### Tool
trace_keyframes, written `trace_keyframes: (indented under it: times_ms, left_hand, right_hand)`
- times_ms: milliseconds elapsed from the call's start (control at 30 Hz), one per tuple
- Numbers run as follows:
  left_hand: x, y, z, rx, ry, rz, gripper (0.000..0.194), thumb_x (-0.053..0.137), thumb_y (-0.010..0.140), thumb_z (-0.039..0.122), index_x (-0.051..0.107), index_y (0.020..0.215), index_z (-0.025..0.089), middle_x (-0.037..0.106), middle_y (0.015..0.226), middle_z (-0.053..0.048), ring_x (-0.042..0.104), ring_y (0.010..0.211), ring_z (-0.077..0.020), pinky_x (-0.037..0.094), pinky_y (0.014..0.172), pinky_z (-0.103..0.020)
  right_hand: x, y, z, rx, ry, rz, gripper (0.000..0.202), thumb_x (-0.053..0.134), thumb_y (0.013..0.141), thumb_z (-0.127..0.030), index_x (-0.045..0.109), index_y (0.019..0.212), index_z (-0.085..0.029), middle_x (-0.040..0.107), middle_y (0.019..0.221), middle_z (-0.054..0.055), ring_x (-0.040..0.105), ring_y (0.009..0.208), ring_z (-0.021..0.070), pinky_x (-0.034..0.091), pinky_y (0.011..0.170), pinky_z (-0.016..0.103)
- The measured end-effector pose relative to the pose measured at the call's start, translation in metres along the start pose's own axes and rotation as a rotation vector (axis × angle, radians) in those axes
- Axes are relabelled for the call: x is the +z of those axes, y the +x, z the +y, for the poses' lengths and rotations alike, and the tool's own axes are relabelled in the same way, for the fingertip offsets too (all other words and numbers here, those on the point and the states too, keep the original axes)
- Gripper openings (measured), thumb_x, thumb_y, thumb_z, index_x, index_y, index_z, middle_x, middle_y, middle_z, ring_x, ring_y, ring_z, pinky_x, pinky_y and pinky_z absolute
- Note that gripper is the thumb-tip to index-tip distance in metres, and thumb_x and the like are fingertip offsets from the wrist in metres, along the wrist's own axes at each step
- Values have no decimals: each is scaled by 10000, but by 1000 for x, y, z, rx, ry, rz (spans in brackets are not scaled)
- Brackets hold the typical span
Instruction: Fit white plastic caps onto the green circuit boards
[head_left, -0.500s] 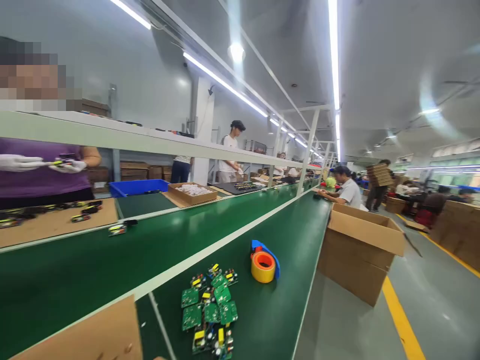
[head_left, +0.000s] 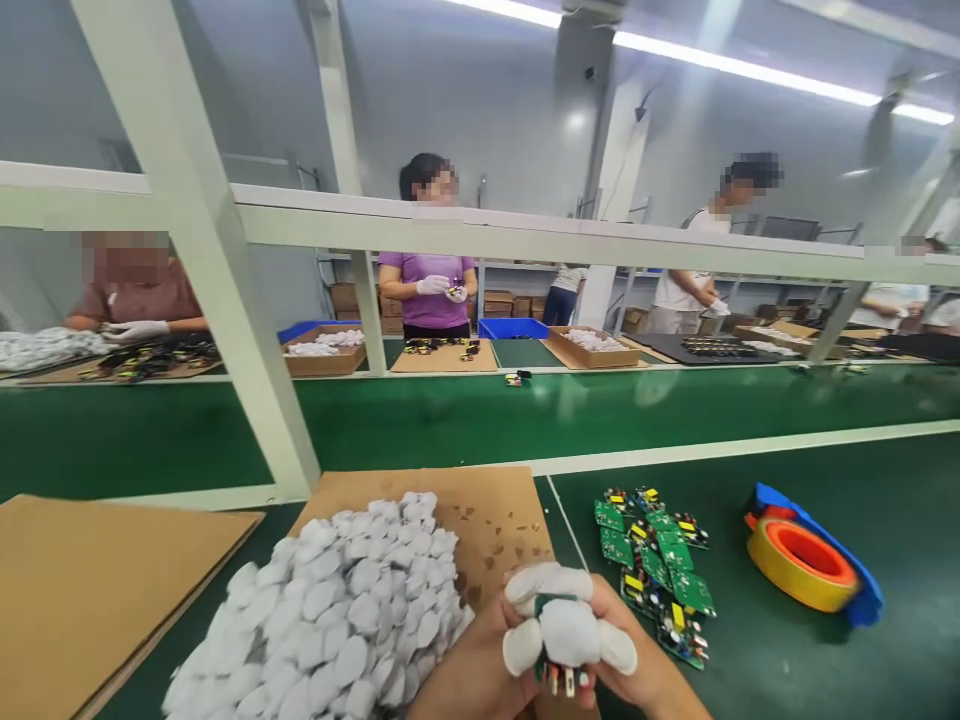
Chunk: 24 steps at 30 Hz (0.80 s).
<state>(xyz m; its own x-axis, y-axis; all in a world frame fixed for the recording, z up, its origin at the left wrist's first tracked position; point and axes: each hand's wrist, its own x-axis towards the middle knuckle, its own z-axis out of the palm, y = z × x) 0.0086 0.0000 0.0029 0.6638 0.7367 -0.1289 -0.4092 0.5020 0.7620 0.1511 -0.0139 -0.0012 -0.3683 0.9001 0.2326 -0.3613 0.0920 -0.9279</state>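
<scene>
At the bottom centre of the frame, the left hand [head_left: 491, 640] and right hand [head_left: 626, 635], their fingertips in white rubbery covers [head_left: 550, 582], together grasp a small green circuit board with metal prongs [head_left: 561, 678], a rounded white pad [head_left: 570, 632] lying over its face. A heap of rounded white pads [head_left: 352, 610] fills the lower left, partly on a brown cardboard sheet [head_left: 491, 510]. Marks on the cluster of green circuit boards [head_left: 675, 557] at lower right are too small to read. Half a second ago the view pointed farther right: that cluster sat at lower centre, the yellow tape roll with an orange core [head_left: 791, 583] near the middle, the heap out of view. The co-worker in a purple top [head_left: 431, 315], then at the left edge, now shows at upper centre.
</scene>
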Motion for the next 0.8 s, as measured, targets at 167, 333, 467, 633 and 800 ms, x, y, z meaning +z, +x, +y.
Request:
trace_keyframes:
  times_ms: [167,333,467,633,800]
  left_hand:
    - [13,0,9,27,-79,-137,515,823,487,451,699,906,178,664,701,-38,622,640,-168,500,589,-253]
    - [15,0,15,59,-108,-137,381,789,563,435,725,824,165,627,596,-15,546,495,-93,491,490,-195]
    - [14,-1,13,43,-94,-126,371,793,565,417,729,838,175,632,592,-18,562,514,-99,495,484,-185]
    - [15,-1,16,24,-51,-80,355,774,613,390,723,893,179,656,648,-30,557,555,-94,523,513,-194]
    - [14,-4,21,14,-27,-29,471,790,536,472,721,881,159,662,678,-50,547,569,-106,504,480,-202]
  right_hand:
    - [10,1,-9,-39,-34,48,307,694,713,-451,722,957,-267,687,1034,84,653,713,172,463,421,152]
    - [6,0,1,-14,-4,102,343,683,726,-453,682,1041,-319,688,1091,73,665,697,171,462,415,159]
    - [2,0,0,-31,-76,69,358,659,743,-459,692,1037,-257,688,1081,111,667,716,221,542,536,285]
    - [4,2,-7,-39,-141,84,354,693,721,-434,700,1001,-219,715,938,107,659,685,222,547,716,385]
    - [7,7,-10,-52,-100,79,369,712,687,-457,717,960,-209,705,939,106,663,764,236,542,606,307]
